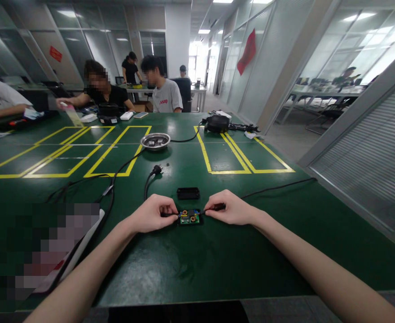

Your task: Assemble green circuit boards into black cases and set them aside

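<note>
A small green circuit board (190, 217) with copper-wound coils sits in a black plastic case base on the green table. My left hand (155, 212) is closed on a black cable at the left end of the case. At the right end, my right hand (229, 207) pinches another black cable, which runs off to the right behind it. Thin coloured wires show at both ends of the board. Just beyond the base lies a black case cover (188, 193), apart from both hands.
A black plug (157, 169) on a cord lies beyond my left hand. Farther off stands a metal bowl (155, 141) with metal parts in it. A black device (217, 123) is at the far edge. Several people sit or stand across the table (251, 264).
</note>
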Demonstrator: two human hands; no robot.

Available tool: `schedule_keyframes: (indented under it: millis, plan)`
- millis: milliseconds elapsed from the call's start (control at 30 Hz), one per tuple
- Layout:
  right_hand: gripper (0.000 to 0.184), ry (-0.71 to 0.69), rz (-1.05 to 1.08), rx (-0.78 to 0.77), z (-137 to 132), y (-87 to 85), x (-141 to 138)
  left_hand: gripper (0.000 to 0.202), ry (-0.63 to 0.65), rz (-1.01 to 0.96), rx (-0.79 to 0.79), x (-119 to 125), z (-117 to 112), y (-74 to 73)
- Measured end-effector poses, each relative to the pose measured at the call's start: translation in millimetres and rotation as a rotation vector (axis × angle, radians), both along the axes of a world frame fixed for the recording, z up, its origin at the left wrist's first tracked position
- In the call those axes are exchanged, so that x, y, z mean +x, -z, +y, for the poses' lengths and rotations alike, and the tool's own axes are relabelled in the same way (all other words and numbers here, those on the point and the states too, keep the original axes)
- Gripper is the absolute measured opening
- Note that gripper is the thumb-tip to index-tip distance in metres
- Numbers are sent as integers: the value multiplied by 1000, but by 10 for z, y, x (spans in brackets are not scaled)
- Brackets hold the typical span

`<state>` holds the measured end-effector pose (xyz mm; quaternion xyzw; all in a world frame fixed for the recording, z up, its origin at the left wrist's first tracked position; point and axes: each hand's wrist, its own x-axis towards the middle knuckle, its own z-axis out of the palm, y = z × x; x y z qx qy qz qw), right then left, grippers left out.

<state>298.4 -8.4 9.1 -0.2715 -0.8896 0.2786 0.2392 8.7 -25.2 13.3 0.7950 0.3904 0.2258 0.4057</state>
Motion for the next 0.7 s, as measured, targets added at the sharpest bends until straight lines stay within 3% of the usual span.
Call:
schedule_keyframes:
  millis: [233, 467, 700]
  plan:
    - [14, 143, -25, 158, 26, 47, -52, 15, -122, 154, 333, -26, 72, 47]
    - [14, 72, -60, 183, 54, 97, -20, 15, -18, 192, 406, -71, 83, 51]
    - [24, 0, -165, 356, 50, 55, -41, 24, 47, 314, 564, -29, 41, 7]
